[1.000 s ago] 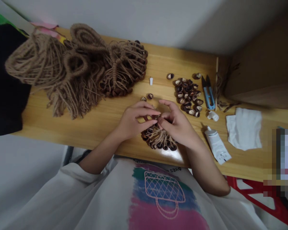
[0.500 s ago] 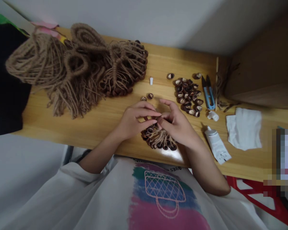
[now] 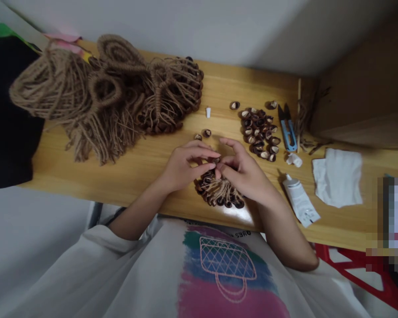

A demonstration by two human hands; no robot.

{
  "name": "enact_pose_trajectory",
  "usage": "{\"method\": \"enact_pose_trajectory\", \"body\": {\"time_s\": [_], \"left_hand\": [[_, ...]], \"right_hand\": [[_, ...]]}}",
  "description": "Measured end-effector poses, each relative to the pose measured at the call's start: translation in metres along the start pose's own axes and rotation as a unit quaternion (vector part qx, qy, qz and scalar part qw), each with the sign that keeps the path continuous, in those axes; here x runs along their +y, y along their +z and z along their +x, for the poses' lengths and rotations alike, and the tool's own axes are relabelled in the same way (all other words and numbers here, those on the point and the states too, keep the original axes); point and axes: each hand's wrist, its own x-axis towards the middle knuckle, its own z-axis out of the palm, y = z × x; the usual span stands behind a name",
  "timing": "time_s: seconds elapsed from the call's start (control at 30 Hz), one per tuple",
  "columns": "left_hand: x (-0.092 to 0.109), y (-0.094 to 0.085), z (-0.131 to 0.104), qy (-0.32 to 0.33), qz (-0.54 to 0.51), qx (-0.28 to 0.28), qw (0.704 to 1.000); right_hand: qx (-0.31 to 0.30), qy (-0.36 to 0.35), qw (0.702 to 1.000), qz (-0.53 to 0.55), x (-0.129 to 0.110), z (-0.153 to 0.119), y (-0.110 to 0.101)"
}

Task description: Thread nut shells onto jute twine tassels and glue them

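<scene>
My left hand [image 3: 185, 167] pinches a small brown nutshell [image 3: 216, 161] between thumb and fingertips. On the other side of that shell, my right hand [image 3: 245, 174] has its thumb and curled fingers closed at it, with the index finger raised. Just below both hands lies a bundle of thin twine [image 3: 220, 187] with brown shells fixed along its outer edge; my fingers cover its upper part. A loose nutshell [image 3: 207, 133] rests on the table above my left hand, with another beside it.
Several dark shells [image 3: 258, 132] form a cluster right of centre. Nearby are blue thread snips [image 3: 288, 132], a white tube [image 3: 300, 201], a small white cap [image 3: 208, 112] and a folded white cloth [image 3: 337, 176]. Coiled twine [image 3: 53, 86] fills the left side; a cardboard box [image 3: 365, 97] stands right.
My left fingertips have shifted slightly left and down, and the brown shell between the two hands shows more clearly. Things on the table stay in place.
</scene>
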Motion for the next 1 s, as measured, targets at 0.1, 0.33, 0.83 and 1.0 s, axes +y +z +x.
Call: {"method": "enact_pose_trajectory", "body": {"time_s": [0.1,0.33,0.83,1.0], "left_hand": [[0.0006,0.0004,0.0006,-0.032,-0.022,0.008,0.999],[-0.0005,0.0014,0.0008,-0.065,-0.062,0.018,0.996],[-0.0004,0.0009,0.001,-0.07,-0.08,0.01,0.994],[0.0002,0.0011,0.0,-0.073,-0.066,0.009,0.995]], "right_hand": [[0.013,-0.016,1.0,-0.014,0.0013,-0.0008,-0.0008],[0.074,-0.037,0.996,-0.028,0.0027,-0.0009,-0.0021],[0.042,-0.016,0.999,0.006,-0.0007,-0.0003,-0.003],[0.053,-0.022,0.998,0.01,-0.0021,0.0006,-0.0033]]}}
